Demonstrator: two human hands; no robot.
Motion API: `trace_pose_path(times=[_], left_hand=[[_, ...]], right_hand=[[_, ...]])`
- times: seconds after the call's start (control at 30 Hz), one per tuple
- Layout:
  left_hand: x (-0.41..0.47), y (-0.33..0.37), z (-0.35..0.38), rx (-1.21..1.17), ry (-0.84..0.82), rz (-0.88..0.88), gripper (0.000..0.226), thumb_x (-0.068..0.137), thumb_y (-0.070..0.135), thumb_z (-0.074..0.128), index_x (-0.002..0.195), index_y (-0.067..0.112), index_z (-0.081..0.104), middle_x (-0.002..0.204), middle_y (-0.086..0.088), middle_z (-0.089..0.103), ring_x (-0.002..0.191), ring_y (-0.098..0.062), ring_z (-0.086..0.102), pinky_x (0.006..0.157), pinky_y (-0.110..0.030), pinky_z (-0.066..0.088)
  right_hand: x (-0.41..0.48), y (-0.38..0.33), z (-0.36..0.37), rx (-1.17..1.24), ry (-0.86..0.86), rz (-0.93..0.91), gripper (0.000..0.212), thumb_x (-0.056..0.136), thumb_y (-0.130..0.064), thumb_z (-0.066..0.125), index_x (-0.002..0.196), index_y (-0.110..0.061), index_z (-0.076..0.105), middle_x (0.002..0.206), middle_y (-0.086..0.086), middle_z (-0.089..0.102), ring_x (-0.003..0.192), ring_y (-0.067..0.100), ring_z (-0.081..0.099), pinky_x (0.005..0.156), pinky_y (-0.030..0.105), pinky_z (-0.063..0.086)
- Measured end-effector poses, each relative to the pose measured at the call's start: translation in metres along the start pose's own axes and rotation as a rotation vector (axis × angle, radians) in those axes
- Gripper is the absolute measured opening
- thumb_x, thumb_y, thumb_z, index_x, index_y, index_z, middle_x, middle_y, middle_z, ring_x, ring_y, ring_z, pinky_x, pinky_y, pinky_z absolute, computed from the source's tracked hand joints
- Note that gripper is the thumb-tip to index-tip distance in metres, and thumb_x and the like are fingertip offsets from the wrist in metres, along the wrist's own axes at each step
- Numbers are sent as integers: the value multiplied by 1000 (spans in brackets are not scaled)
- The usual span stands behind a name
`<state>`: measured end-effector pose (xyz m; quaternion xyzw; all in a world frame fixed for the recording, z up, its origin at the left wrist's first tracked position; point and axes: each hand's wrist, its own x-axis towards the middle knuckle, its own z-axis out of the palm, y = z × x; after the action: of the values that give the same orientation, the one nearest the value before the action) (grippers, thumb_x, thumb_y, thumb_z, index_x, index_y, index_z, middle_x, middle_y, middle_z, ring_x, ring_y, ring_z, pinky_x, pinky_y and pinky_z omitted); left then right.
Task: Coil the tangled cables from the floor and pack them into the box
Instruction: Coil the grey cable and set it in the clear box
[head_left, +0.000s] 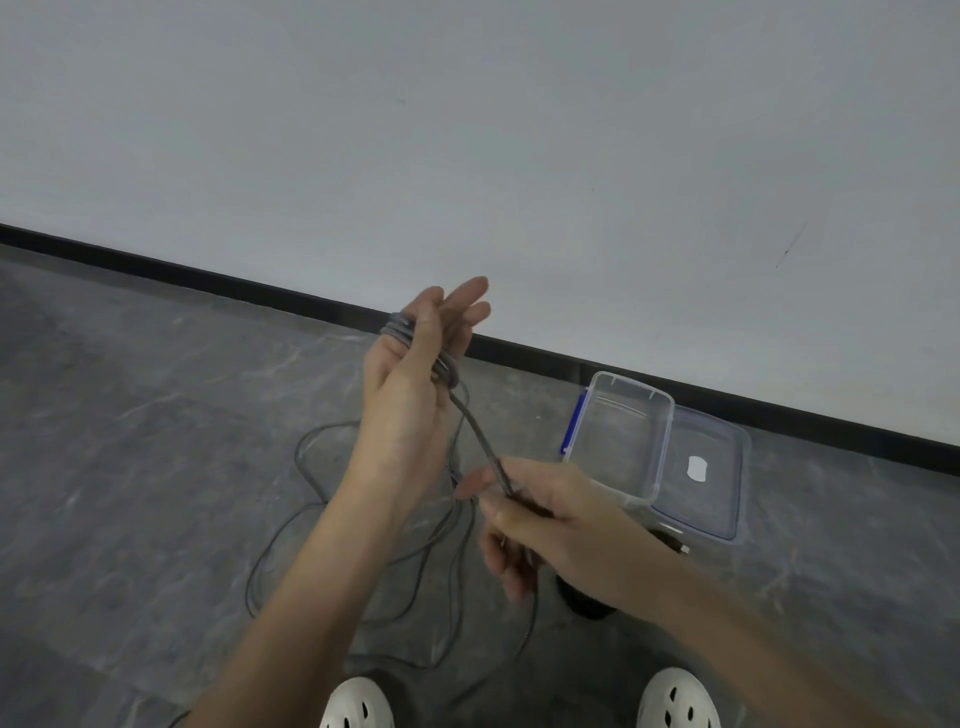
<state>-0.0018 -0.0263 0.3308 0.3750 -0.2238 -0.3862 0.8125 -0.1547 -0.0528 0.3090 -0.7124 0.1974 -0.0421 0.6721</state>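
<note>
Two hands: both work one grey cable (478, 436), held up above the floor (130, 467).
Former: the left hand (410, 395) is raised with its fingers (467, 299) straight and together, and several turns of the cable are wound round it. I judge that straight fingers give the turns an even size and will let the coil slide off.
Thumb of the former: it lies along the turns. The frame is blurred there, so I cannot tell whether it presses them.
Feeder: the right hand (545, 519) is lower and nearer the camera, with thumb and forefinger pinched on the cable. The run between the hands is taut, which I judge lays each turn snug.
Loose remainder: wide crossing loops lie on the floor beneath both forearms and trail toward the white shoes (356, 701).
Container: the box (618, 436), of clear plastic, sits on the floor to the right, near the wall, with nothing in it that I can see. Its lid (719, 501) lies open beside it, so a finished coil can drop straight in.
Stage: winding. I judge most of the length unwound.
Next: I would feed slowly, since crossing loops may snag.
</note>
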Motion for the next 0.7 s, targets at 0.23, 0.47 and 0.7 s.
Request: trace_pose_path(times=[0.23, 0.47, 0.7], left_hand=[[4, 1, -9, 218, 55, 58, 18, 105, 13, 36, 105, 8, 54, 104, -3, 74, 100, -14, 69, 86, -18, 49], [-10, -18, -4, 816, -241, -178, 17, 102, 9, 43, 100, 3, 58, 89, -3, 73, 89, -10, 68, 84, -20, 51], [-30, -16, 17, 833, -644, -594, 69, 101, 52, 17, 70, 20, 70, 71, 6, 72, 74, -1, 67, 76, -12, 50]], right_hand=[[-9, -5, 7, -23, 10, -48, 22, 101, -22, 45, 117, -17, 58, 58, -6, 54, 50, 4, 49, 53, 16, 41], [-16, -16, -20, -734, 298, -329, 39, 99, -34, 39, 69, -15, 53, 49, -9, 36, 44, 13, 41, 46, 22, 28], [-20, -15, -52, -698, 446, -424, 32, 95, -26, 55, 66, -16, 65, 49, -22, 44, 45, 0, 45, 50, 9, 28]])
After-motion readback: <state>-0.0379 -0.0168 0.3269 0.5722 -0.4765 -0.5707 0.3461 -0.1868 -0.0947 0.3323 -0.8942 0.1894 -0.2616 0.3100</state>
